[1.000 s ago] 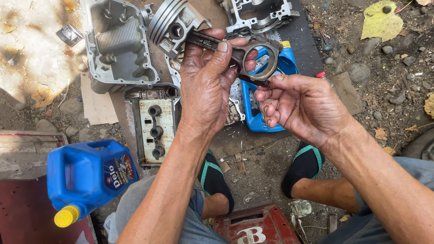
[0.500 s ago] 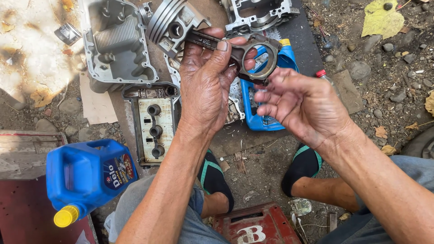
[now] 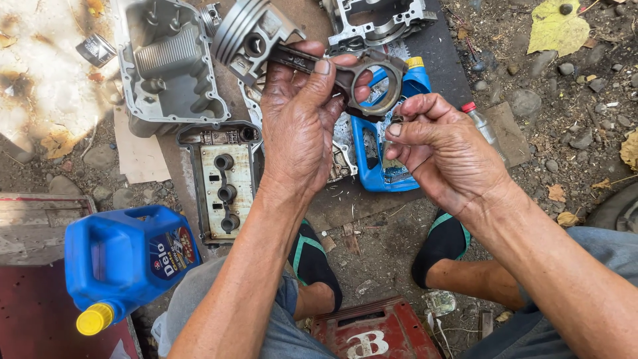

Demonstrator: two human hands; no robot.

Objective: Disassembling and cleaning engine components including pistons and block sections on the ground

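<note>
While the person sits on the ground, the left hand (image 3: 299, 126) is clenched around a connecting rod (image 3: 332, 70), lifted above the parts below. A ringed piston (image 3: 249, 33) sits at the rod's upper left end; its round eye (image 3: 380, 83) is at the right. The right hand (image 3: 445, 149) pinches something small and dark at its fingertips (image 3: 397, 125), just below the eye; what it is cannot be told. Beneath the hands lie a blue tray (image 3: 379, 156), a grey oil pan (image 3: 166, 60), a valve cover (image 3: 222, 179) and another engine casting (image 3: 375, 20) on dark mats. 1 blue jug (image 3: 126, 262) with a yellow cap stands lower left. A red box (image 3: 372, 332) sits between the feet.
</note>
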